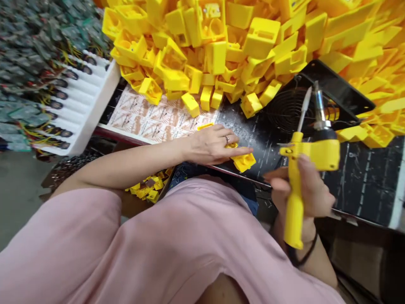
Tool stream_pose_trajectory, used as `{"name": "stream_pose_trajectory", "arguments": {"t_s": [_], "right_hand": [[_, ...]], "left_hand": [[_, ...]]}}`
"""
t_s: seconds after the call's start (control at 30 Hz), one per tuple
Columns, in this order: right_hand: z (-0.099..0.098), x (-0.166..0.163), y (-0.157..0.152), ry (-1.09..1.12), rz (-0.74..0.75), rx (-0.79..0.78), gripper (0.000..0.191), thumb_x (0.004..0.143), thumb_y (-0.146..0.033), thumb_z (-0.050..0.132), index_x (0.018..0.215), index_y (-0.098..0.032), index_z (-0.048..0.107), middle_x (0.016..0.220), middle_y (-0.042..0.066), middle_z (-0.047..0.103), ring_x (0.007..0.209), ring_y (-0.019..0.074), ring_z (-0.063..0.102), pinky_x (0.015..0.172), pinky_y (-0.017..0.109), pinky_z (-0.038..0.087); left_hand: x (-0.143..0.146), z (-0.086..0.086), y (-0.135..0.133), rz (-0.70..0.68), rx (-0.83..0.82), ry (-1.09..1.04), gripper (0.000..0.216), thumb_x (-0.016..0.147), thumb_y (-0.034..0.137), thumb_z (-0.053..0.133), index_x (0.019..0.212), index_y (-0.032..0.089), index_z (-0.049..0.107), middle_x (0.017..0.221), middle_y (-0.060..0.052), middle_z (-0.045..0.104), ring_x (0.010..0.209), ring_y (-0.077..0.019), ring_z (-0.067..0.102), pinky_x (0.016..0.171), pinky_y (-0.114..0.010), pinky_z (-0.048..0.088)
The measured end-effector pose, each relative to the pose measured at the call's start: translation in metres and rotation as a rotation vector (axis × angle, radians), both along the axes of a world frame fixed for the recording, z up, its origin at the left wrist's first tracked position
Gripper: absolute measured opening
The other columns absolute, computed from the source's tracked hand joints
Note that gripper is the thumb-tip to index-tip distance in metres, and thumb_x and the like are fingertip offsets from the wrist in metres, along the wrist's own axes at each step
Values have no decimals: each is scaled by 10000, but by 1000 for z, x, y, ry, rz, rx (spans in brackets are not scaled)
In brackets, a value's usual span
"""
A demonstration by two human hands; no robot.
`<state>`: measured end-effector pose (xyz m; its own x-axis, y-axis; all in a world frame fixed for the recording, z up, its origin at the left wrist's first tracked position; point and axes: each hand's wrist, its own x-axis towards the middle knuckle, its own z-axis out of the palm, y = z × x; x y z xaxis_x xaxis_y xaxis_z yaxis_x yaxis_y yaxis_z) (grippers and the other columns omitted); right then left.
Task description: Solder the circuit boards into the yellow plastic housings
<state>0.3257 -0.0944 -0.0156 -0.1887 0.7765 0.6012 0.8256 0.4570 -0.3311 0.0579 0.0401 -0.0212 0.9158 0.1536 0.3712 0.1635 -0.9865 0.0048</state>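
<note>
My left hand (pixel 217 145) lies at the near edge of the bench, its fingers closed over a small yellow plastic housing (pixel 244 162) and the index finger stretched along it. Most of that housing is hidden under the palm and fingers. A ring shows on one finger. My right hand (pixel 303 190), slightly blurred, grips a yellow soldering gun (pixel 295 211) by its handle, held above the bench to the right of the housing. Its metal barrel and a thin pale nozzle point away from me. The gun's tip is apart from the housing.
Yellow plastic housings (pixel 196 55) form a large heap across the back. A black fan (pixel 291 105) stands behind the gun. At left, a white foam tray (pixel 85 101) carries wired parts beside many circuit boards (pixel 34 46). Below the bench edge sits a box of yellow pieces (pixel 152 185).
</note>
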Motion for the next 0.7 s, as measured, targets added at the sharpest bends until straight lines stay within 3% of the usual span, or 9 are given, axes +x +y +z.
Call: {"name": "stream_pose_trajectory", "arguments": {"t_s": [0.1,0.17,0.3,0.37,0.43,0.5,0.6,0.7], "right_hand": [[10,-6,15,-101,3,175,212,1019,-310,725,1228,-274,722,815,-16,784,543,118,640,597,235,499],[8,-7,22,-185,26,183,202,997,-383,757,1131,-234,729,875,13,795,596,137,653,617,256,496],[1,-11,25,-290,61,127,486,945,-669,728,1079,-203,712,756,25,717,625,184,614,606,304,455],[0,-13,23,-309,66,91,464,953,-641,733,1110,-206,700,751,25,698,649,197,613,616,313,447],[0,-12,21,-288,92,47,369,980,-507,754,1187,-214,667,803,25,715,681,195,639,639,308,467],[0,-9,20,-228,151,3,328,997,-357,751,1273,-233,625,895,22,748,726,183,678,678,291,509],[-2,-4,22,-124,222,-67,383,994,-237,739,1346,-253,589,1019,30,776,818,186,728,745,291,570],[-6,-2,26,-73,268,-111,385,1001,-215,725,1358,-249,585,1019,33,775,853,201,745,774,313,603]], "left_hand": [[2,4,3,76,-115,24,647,1039,274,543,1654,168,375,1544,-205,596,1305,-258,652,1103,-393,511],[-8,5,1,180,-168,42,733,1013,362,589,1670,148,344,1635,-231,495,1434,-318,564,1190,-469,458],[-16,5,-12,416,-206,93,827,965,620,631,1637,174,448,1421,-182,664,1337,-374,591,1212,-583,396],[-11,8,-15,490,-220,127,767,982,621,612,1603,183,506,1361,-168,702,1274,-365,616,1186,-584,408],[-6,17,-14,456,-281,178,647,1020,497,586,1586,188,530,1346,-161,726,1272,-346,630,1181,-569,415],[-4,29,-6,289,-397,257,557,1036,304,524,1586,221,528,1390,-136,732,1383,-325,601,1233,-568,375],[-7,41,4,53,-540,306,655,982,82,429,1592,309,509,1563,-54,648,1592,-260,440,1329,-576,252],[-12,36,2,145,-502,115,616,1001,117,421,1577,309,518,1647,-45,566,1598,-253,437,1335,-570,257]]}}
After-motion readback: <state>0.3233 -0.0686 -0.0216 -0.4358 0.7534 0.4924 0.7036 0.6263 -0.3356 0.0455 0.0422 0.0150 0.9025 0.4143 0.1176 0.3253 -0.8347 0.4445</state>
